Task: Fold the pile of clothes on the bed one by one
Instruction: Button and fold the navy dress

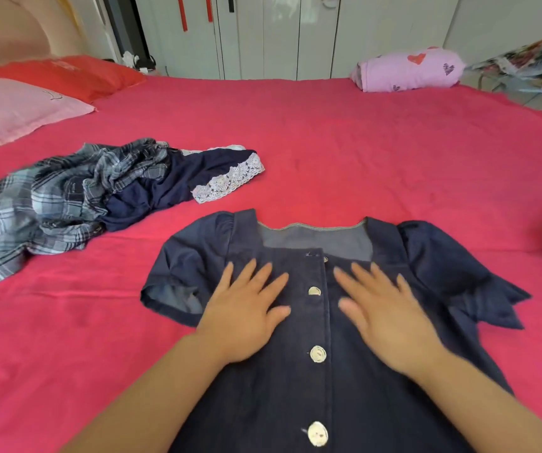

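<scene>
Over on the left, the plaid garment [50,204] and lace-trimmed navy piece [178,181] lie crumpled, unfolded, on the bed [361,142]. Centre stage, left hand [246,308] and right hand [384,318] press flat, fingers spread, on the denim dress [328,371], spread out buttons-up — folding looks barely begun.

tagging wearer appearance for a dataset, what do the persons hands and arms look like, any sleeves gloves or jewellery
The left hand and the right hand are bare: no gloves, rings, watch or bracelet show. Both forearms are uncovered down to the picture's lower edge, so no sleeve is in view. The right hand is slightly blurred, so fine detail there cannot be told.
</scene>
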### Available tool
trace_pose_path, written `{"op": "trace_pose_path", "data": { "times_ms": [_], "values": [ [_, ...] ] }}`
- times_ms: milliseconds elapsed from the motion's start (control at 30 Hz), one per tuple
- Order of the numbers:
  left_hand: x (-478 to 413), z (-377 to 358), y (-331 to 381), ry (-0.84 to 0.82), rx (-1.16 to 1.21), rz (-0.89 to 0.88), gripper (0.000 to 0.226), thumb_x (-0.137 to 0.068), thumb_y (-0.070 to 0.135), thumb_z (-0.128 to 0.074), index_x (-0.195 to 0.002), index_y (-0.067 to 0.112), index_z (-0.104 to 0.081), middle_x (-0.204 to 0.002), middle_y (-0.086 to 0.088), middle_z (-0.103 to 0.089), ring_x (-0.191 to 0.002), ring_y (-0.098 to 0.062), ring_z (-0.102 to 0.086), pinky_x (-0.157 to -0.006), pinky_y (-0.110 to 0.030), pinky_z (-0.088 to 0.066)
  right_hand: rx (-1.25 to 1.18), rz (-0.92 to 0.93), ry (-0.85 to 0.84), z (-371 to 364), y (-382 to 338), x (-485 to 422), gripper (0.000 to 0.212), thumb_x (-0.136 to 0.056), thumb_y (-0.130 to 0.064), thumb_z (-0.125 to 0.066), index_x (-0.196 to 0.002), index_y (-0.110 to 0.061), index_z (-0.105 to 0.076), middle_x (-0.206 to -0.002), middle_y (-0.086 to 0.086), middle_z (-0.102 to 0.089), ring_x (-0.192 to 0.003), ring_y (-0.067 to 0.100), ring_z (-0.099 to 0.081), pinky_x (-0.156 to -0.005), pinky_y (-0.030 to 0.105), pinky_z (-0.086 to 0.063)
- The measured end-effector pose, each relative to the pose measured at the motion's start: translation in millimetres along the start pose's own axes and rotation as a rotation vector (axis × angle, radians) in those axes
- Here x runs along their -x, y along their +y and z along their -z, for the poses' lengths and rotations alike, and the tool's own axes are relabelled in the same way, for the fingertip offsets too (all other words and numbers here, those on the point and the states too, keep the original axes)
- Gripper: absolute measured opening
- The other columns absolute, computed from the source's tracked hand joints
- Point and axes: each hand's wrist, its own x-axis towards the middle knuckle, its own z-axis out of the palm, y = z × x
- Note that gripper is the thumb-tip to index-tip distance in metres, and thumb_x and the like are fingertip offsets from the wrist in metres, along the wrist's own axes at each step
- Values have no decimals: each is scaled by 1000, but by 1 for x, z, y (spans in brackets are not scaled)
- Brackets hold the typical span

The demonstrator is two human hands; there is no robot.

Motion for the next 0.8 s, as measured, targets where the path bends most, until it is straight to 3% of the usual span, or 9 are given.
{"op": "trace_pose_path", "data": {
  "times_ms": [67, 100, 233, 400, 467, 600, 667, 800],
  "values": [
    [22, -4, 4, -138, -28, 67, 61, -94, 59, -12, -149, 33, -1, -159, 5, 0, -145, -18, 7, -112, -45, 15, 38, -56, -141, -10, 1, 24, 58, -92, -56, -3, -148, -39, 3, -159, -8, 0, -146, 17, 4, -118, 43, -1],
    [29, -2, 5, -124, -52, 100, 62, -95, 58, -13, -150, 31, -5, -159, 4, -2, -146, -20, 7, -113, -46, 15, 36, -81, -158, -10, 3, 28, 56, -95, -54, -8, -148, -38, 3, -159, -8, 1, -146, 17, 5, -118, 43, -1],
    [62, 6, 11, 6, -57, 145, 63, -94, 59, -20, -149, 31, -12, -159, 1, -6, -146, -22, 6, -113, -47, 14, 23, -103, -77, -2, 6, 56, 56, -97, -54, -16, -148, -38, -2, -159, -6, -3, -147, 19, 1, -117, 43, -3],
    [104, 4, 20, -163, 22, 231, 60, -97, 55, -14, -149, 32, 0, -159, 4, 5, -145, -22, 11, -114, -50, 8, 35, -158, -130, -6, 11, 101, 54, -98, -53, -17, -148, -39, -5, -159, -7, -5, -147, 16, -1, -117, 39, -6],
    [103, 14, 29, -80, 0, 208, 59, -98, 52, -19, -150, 28, -5, -159, 2, 1, -145, -23, 8, -114, -49, 8, -6, -155, -92, 4, 10, 102, 53, -98, -51, -24, -148, -36, -14, -157, -4, -15, -146, 16, -11, -116, 37, -12],
    [89, 28, 60, 57, 104, 76, 58, -98, 50, -22, -150, 30, -3, -159, 3, 0, -146, -20, 6, -116, -42, 5, -156, -221, 143, 30, 21, 98, 50, -95, -39, -46, -142, -23, -38, -142, 1, -42, -130, 20, -40, -106, 32, -34],
    [77, 31, 76, 61, 133, 11, 58, -98, 50, -20, -149, 31, -1, -159, 4, 2, -145, -19, 7, -116, -40, 6, -236, -284, 229, 42, 32, 93, 49, -93, -33, -52, -139, -18, -43, -136, 5, -46, -125, 25, -44, -104, 35, -36],
    [41, 27, 98, 50, 176, -27, 59, -97, 54, -16, -149, 33, 3, -158, 3, 6, -145, -20, 11, -115, -41, 8, -146, -349, 304, 56, 61, 72, 48, -92, -31, -53, -137, -17, -46, -136, 10, -46, -125, 31, -41, -104, 38, -34]
  ]
}}
